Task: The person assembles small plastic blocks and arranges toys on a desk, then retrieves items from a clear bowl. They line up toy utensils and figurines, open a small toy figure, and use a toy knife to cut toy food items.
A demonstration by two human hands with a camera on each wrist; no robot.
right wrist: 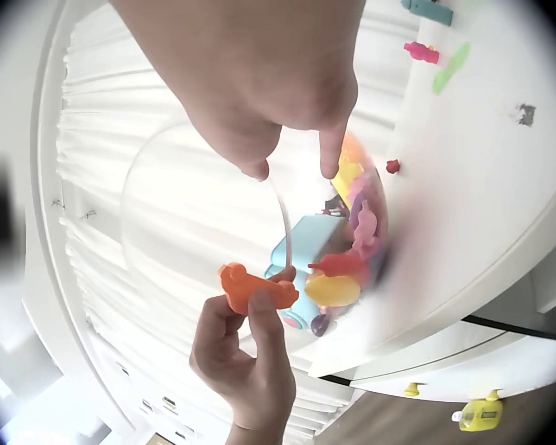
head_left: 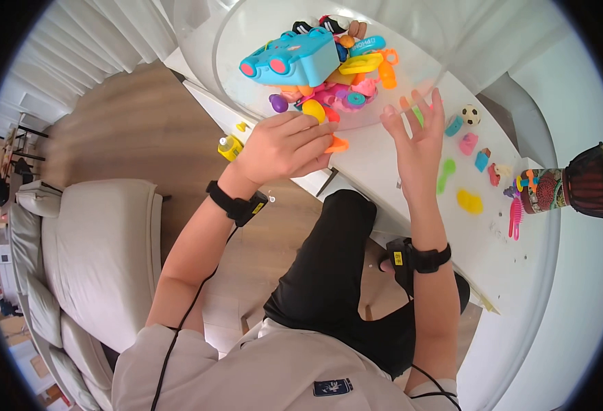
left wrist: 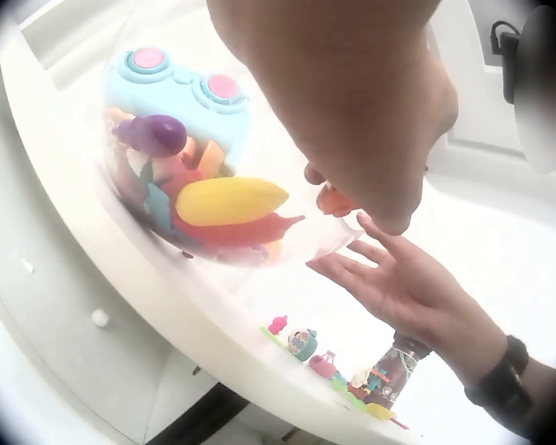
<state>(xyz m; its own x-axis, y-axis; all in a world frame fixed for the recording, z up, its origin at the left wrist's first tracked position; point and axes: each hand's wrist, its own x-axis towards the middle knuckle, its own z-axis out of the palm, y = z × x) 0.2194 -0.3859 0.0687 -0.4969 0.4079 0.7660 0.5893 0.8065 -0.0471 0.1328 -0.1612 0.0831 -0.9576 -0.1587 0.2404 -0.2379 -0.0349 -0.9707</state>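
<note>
My left hand (head_left: 281,147) pinches a small orange plastic toy (right wrist: 257,289) between thumb and fingers, close in front of a large clear bowl (right wrist: 285,222). My right hand (head_left: 418,154) is raised at the bowl's rim, its fingers spread and fairly straight. Inside the bowl lies a light blue toy car (head_left: 294,58) with pink wheels, tipped over. Around it are a purple toy eggplant (left wrist: 157,135), a yellow oblong toy (left wrist: 232,201), a red toy pepper (left wrist: 250,232) and several other bright plastic pieces.
Right of the bowl, a small toy football (head_left: 471,114), a green spoon (head_left: 446,175), a yellow piece (head_left: 469,201) and a pink brush (head_left: 515,219) lie on the white table (head_left: 480,267). A drum (head_left: 545,190) stands at the far right. A yellow bottle (head_left: 230,147) is beyond the table's edge.
</note>
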